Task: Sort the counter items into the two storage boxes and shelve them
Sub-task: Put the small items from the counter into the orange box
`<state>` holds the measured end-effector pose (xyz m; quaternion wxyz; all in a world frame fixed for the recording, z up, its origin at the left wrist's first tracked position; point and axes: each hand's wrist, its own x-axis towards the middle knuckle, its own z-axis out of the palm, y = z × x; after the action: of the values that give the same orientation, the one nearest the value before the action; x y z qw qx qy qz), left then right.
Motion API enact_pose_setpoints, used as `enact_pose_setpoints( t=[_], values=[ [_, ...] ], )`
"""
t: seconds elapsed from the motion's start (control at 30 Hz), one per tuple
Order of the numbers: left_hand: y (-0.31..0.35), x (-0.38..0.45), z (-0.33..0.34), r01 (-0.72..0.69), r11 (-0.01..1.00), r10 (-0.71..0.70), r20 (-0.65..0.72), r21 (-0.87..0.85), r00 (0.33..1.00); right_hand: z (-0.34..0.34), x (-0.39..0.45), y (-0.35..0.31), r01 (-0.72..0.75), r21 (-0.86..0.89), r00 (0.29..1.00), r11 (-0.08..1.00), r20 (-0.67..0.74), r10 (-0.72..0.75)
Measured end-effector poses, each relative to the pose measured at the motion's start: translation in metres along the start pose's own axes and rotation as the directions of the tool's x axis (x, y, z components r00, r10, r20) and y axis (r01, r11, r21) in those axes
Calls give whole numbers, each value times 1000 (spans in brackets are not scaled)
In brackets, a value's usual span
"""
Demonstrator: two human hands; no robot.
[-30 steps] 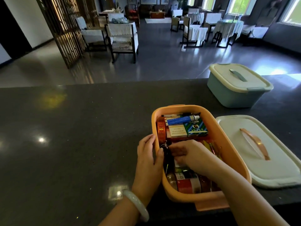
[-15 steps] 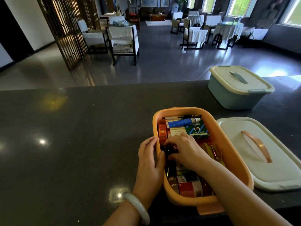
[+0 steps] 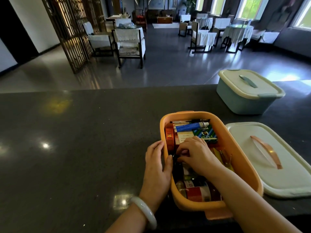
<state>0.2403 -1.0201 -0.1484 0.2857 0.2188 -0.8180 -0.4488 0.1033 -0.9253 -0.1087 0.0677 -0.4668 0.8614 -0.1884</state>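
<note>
Two hands work at the near orange box (image 3: 242, 167) on the counter (image 3: 75, 148). The left hand (image 3: 157, 167) lies flat against its left wall, thumb over the rim. The right hand (image 3: 196, 153), inside, curls its fingers round something dark, mostly hidden. Labels are unreadable. One loose lid (image 3: 276, 158) lies right; one lidded blue box (image 3: 247, 93) stands farther off.

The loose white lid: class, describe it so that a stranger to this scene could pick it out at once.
Start at the dark counter and find the open orange box where both hands are busy. Directly right of it the white lid lies flat on the counter. Its handle is copper-orange, while the other lid, farther back, has a grey-green handle and sits closed on the pale green box.
</note>
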Motion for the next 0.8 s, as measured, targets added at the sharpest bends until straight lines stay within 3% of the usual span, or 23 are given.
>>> enact_pose_setpoints(
  t=[0.27, 0.43, 0.53, 0.63, 0.8],
  values=[
    [2, 8, -16, 57, 998, -54, 86, -36, 995, -19, 4, -11, -105, 148, 994, 983, -21, 109],
    [-24, 17, -50, 163, 961, -181, 63, 221, 982, -23, 30, -41, -19, 116, 998, 993, -55, 26],
    [-40, 21, -84, 115, 868, -168, 68, 483, 984, -15, 55, -68, 83, 9, 995, 997, 53, -83],
    [-54, 19, -124, 78, 688, -181, 67, 722, 981, 1, 85, -104, 249, -124, 944, 960, 253, -212],
    [-80, 10, -196, 169, 520, -266, -29, 837, 964, 40, 122, -175, 362, -111, 851, 926, 446, -279]
  ],
)
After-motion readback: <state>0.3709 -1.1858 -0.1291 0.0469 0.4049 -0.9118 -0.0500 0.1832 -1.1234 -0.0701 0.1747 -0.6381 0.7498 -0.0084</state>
